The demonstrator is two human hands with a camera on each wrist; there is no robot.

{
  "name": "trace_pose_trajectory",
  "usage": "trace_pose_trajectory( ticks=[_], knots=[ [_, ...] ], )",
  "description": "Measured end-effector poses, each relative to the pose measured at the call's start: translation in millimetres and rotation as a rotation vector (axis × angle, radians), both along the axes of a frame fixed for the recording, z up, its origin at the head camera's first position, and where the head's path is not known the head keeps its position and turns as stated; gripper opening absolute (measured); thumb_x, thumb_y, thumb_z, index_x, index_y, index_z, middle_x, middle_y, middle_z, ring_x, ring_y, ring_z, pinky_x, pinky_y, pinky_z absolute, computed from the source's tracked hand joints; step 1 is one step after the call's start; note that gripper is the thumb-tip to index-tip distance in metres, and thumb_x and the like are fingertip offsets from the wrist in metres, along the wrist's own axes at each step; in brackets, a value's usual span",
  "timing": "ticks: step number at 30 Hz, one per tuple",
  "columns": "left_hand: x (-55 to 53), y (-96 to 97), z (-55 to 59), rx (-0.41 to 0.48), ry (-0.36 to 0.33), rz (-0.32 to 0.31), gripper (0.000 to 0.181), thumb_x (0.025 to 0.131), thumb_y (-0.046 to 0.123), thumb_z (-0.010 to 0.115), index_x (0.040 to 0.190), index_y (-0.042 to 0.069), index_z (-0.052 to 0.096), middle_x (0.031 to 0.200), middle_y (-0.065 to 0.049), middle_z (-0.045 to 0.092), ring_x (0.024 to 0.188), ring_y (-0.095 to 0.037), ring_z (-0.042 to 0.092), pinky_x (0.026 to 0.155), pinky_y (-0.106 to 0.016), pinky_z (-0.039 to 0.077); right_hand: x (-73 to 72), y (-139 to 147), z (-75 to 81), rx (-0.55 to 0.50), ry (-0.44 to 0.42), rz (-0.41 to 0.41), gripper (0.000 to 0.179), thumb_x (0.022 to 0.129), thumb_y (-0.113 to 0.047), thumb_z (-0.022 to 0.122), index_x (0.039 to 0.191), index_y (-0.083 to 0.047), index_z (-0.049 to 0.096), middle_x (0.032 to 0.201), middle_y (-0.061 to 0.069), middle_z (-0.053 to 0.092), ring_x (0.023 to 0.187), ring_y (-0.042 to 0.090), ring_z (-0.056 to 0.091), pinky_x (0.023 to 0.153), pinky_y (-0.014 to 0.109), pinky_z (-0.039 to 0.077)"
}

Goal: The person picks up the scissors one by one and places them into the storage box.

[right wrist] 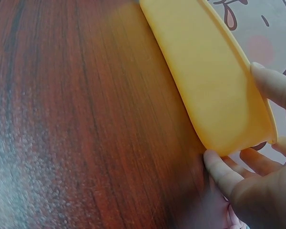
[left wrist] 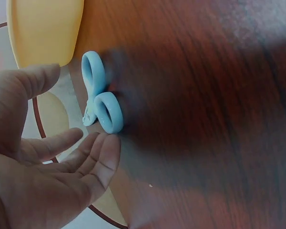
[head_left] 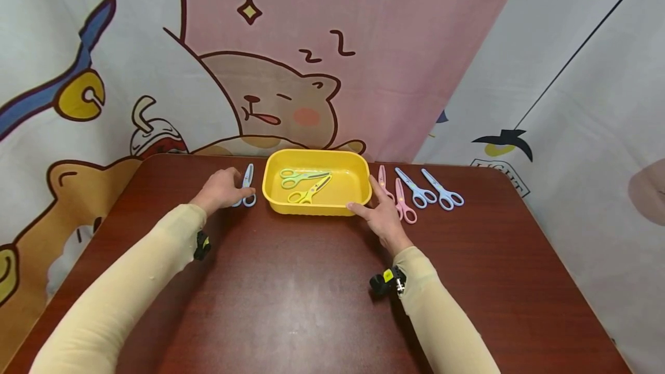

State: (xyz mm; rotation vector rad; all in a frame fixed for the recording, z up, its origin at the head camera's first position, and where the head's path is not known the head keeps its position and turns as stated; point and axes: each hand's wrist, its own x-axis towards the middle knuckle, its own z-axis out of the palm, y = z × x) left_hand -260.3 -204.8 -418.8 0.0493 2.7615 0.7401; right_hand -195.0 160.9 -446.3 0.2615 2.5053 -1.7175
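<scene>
Scissors point(head_left: 248, 175), light-blue plastic, left of rectangular yellow plastic tray point(head_left: 312, 209); left hand point(head_left: 218, 189) beside scissors, fingers parted, empty; right hand point(head_left: 384, 216) gripping tray's right end.

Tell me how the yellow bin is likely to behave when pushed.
The yellow bin looks wide and low, so it probably won't tip. Its thin, smooth walls suggest light, fairly stiff plastic. On the glossy table it may slide easily, and the green scissors and yellow scissors inside may shift.
</scene>
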Motion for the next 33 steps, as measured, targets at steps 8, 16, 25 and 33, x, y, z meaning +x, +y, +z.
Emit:
trace_pose_trajectory(
  ticks=[8,16,25,33],
  knots=[
    [1.1,-1.0,-4.6,-0.026,-0.004,-0.008,0.061,0.092,0.043,0.074,0.121,-0.009,0.059,0.106,-0.022,0.06,0.1,-0.035,0.051,0.084,-0.044,0.048,1.6,1,1.1,0.007,-0.008,-0.004,0.098,0.088,-0.024,0.083,0.166,-0.029,0.023,0.172,0.005,0.022,0.156,0.032,0.021,0.124,0.052,0.024],
    [3.0,0.9,-8.8,-0.046,-0.003,-0.005,0.061,0.088,0.043,0.079,0.117,-0.008,0.061,0.104,-0.02,0.061,0.098,-0.033,0.051,0.082,-0.043,0.046,2.2,1,0.8,0.003,-0.006,0.0,0.097,0.089,-0.025,0.082,0.166,-0.028,0.023,0.171,0.005,0.023,0.156,0.032,0.023,0.123,0.051,0.026],
    [3.9,2.3,-11.9,-0.045,0.003,-0.007,0.061,0.085,0.039,0.083,0.117,-0.007,0.06,0.103,-0.019,0.06,0.096,-0.033,0.051,0.082,-0.043,0.046,2.5,1,1.5,0.001,-0.011,0.0,0.098,0.089,-0.024,0.082,0.166,-0.028,0.022,0.172,0.006,0.021,0.155,0.033,0.025,0.121,0.05,0.03],
    [3.5,1.2,-12.3,-0.037,0.009,-0.017,0.06,0.083,0.038,0.086,0.115,-0.006,0.06,0.103,-0.019,0.058,0.098,-0.033,0.05,0.082,-0.042,0.045,1.0,0,1.6,-0.004,-0.008,-0.001,0.098,0.089,-0.023,0.083,0.166,-0.027,0.023,0.171,0.005,0.023,0.154,0.031,0.029,0.118,0.046,0.037]
  ],
)
